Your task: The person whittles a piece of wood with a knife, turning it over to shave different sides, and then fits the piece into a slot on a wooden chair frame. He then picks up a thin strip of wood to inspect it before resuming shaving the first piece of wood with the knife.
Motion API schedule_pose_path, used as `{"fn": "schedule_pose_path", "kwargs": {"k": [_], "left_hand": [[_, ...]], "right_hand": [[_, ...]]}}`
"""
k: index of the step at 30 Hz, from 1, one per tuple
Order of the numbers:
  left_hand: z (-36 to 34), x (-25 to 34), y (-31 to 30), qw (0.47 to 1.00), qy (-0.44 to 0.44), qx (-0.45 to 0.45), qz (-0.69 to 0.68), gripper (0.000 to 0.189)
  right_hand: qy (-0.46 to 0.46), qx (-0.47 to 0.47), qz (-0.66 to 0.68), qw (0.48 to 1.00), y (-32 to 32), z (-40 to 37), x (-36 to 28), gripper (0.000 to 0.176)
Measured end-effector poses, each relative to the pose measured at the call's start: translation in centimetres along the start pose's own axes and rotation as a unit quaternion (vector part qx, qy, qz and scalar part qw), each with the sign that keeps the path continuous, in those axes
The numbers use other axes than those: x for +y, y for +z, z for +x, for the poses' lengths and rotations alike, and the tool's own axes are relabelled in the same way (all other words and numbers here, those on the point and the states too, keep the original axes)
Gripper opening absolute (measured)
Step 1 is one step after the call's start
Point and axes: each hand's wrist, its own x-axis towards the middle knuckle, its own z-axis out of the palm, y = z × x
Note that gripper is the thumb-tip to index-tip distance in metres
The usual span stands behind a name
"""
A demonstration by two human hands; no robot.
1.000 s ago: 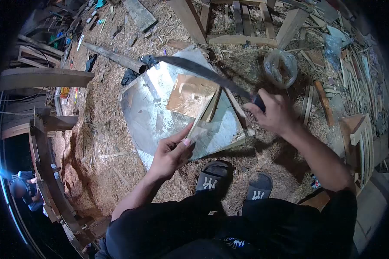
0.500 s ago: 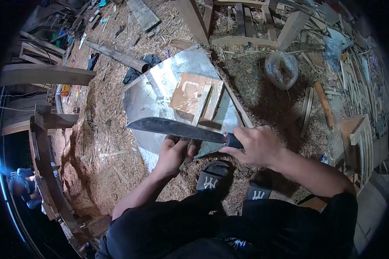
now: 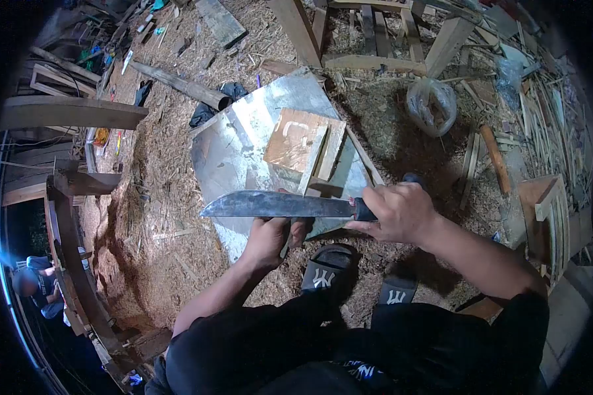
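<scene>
My right hand (image 3: 402, 210) is closed around the black handle of a machete (image 3: 277, 204). Its long dark blade points left, its flat side showing, and crosses above my left hand (image 3: 270, 240). That hand is closed, its fingers partly hidden under the blade. A narrow wooden strip (image 3: 314, 158) runs from the top of a wooden block (image 3: 295, 139) down behind the blade toward my left fingers, which appear to grip its lower end. The block rests on a worn metal sheet (image 3: 224, 158) on the ground. Where the blade meets the strip is hard to tell.
Sawdust and shavings cover the ground. A clear plastic bag (image 3: 431, 105) lies at the right, near a wooden stick (image 3: 494, 158). Wooden frames (image 3: 375, 62) stand at the back, and curved timbers (image 3: 66, 243) at the left. Another person (image 3: 39, 289) sits at far left.
The machete has turned so more of its flat side shows, and its tip has dropped slightly. Its handle end now shows beyond my right hand. My left hand keeps nearly the same place.
</scene>
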Motion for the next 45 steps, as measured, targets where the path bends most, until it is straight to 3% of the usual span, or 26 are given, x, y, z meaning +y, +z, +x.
{"fn": "schedule_pose_path", "kwargs": {"k": [2, 4, 7, 9, 12, 17, 24, 29, 34, 36, 37, 39, 41, 45], "left_hand": [[0.0, -0.2, -0.3, 0.999, -0.026, 0.029, -0.024, 0.002], [0.3, -0.5, -1.2, 0.999, -0.037, -0.003, 0.002, 0.002], [-0.4, -0.6, -1.6, 0.998, 0.009, -0.054, -0.039, 0.01], [-0.9, -0.7, -2.1, 0.998, 0.007, -0.068, -0.017, 0.014], [-0.8, -0.3, -2.1, 0.999, 0.006, -0.041, 0.008, 0.012], [-0.1, 0.0, 0.0, 1.0, -0.006, -0.015, 0.003, 0.015], [0.2, -0.7, 0.0, 0.997, 0.01, -0.06, 0.048, 0.012], [0.2, -0.2, 0.3, 0.998, -0.001, -0.054, 0.039, 0.023], [-0.6, -0.2, -0.3, 0.998, -0.002, -0.036, 0.043, 0.018], [-1.9, 0.4, -0.7, 0.998, -0.009, -0.037, 0.043, 0.014], [-1.7, 0.5, -1.1, 0.998, -0.008, -0.034, 0.044, 0.014], [-1.2, -0.1, -2.2, 0.998, 0.036, -0.012, 0.049, 0.013], [-0.6, -0.5, -1.5, 0.998, 0.034, -0.022, 0.051, 0.01], [-0.2, -0.2, 0.1, 0.996, 0.01, -0.021, 0.084, 0.011]], "right_hand": [[-0.001, 0.0, -0.004, 1.0, 0.1, 0.0, 0.2, 0.055], [-0.001, 0.0, -0.008, 1.0, 0.2, -0.1, 0.7, 0.055], [0.081, -0.023, -0.033, 0.996, 0.0, -0.1, 3.5, 0.057], [0.242, 0.008, 0.025, 0.97, -1.3, 0.2, 6.0, 0.057], [0.194, 0.039, 0.02, 0.98, -1.8, -0.9, 4.4, 0.056], [0.093, -0.022, 0.045, 0.994, -0.5, -0.5, -0.3, 0.057], [0.038, -0.024, 0.028, 0.999, 0.5, -0.7, 1.1, 0.058], [0.044, -0.036, -0.026, 0.998, -0.3, -0.3, 2.2, 0.055], [0.05, -0.022, -0.043, 0.998, -0.6, 0.1, 4.5, 0.057], [0.3, -0.004, 0.038, 0.953, -2.2, -0.4, 8.2, 0.051], [0.236, 0.036, -0.035, 0.97, -3.6, -1.1, 9.0, 0.047], [0.197, 0.103, 0.021, 0.975, -3.6, -1.7, 7.8, 0.046], [0.237, 0.03, 0.057, 0.969, -2.8, -2.0, 5.4, 0.044], [0.13, -0.055, 0.019, 0.99, -1.6, -1.6, 1.9, 0.05]]}}
